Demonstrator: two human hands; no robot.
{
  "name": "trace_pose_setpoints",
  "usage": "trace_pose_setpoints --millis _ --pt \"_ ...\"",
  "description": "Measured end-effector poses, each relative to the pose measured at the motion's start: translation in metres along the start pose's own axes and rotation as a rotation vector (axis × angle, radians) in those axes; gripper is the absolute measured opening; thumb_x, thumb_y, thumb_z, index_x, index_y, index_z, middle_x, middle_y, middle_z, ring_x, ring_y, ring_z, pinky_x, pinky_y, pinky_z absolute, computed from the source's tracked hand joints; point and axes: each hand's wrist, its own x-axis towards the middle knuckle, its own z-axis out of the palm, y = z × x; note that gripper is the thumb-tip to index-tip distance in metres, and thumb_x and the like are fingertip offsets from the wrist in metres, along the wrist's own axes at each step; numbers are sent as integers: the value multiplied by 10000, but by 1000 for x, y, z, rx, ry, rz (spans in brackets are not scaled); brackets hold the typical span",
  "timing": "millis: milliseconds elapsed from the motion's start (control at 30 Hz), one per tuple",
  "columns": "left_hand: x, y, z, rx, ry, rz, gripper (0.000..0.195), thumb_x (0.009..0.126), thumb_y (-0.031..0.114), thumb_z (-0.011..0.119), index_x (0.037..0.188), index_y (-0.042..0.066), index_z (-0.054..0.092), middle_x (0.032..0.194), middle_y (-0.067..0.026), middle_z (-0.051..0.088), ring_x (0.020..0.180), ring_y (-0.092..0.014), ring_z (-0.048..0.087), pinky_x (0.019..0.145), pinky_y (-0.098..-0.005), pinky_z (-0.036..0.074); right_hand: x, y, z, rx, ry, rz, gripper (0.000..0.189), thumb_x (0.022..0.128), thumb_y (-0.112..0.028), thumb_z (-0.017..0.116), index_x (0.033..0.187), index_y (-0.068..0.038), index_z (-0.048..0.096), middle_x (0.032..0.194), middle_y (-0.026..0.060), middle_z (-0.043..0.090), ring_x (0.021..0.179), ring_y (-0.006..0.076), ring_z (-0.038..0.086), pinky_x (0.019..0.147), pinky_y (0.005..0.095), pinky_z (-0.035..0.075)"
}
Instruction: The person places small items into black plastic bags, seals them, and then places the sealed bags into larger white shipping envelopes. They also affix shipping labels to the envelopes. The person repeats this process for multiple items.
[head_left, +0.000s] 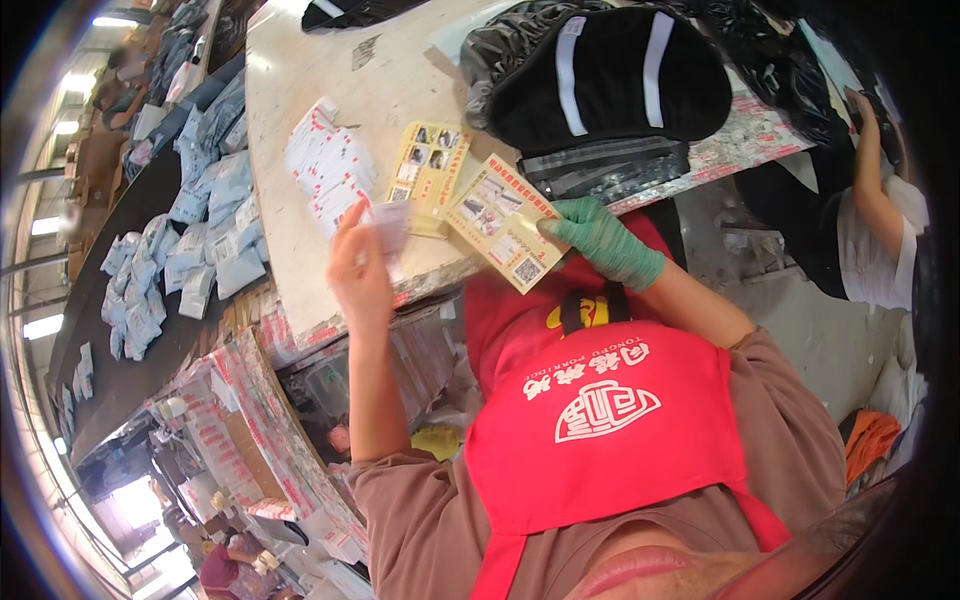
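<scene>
My bare left hand (360, 262), blurred, grips a thin whitish paper slip (391, 223) above the near edge of the table. Under a green knit glove, my right hand (604, 244) holds a yellow printed card (504, 225) by its right side; the card bears pictures, writing and a printed code. Just behind it, a stack of similar yellow cards (429, 169) lies on the pale worktable (375, 82). Left of that stack, white labels with red marks (326, 161) lie spread in an overlapping pile.
A black padded textile piece (611, 79) with two reflective strips tops a pile at the table's back right. To the left, bagged parcels (202, 247) cover part of a dark conveyor belt (82, 330). One person (881, 217) is at the right; another (232, 562) is lower left.
</scene>
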Motion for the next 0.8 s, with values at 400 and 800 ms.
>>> trace_pose_setpoints --millis 400,800 --pt "-6 99 163 23 -277 795 270 722 66 661 991 70 680 808 -52 636 707 -225 615 585 -351 500 -56 7 -70 562 90 51 439 981 -344 593 1262 -7 594 1146 83 675 1012 154 661 844 326 570" --pt "171 163 213 471 -260 687 229 795 93 642 1024 88 655 987 -89 687 927 -285 678 771 -416 538 14 -73 -106 -32 348 -155 232 912 -160 567 1060 -7 660 702 41 629 516 97 570 458 233 457"
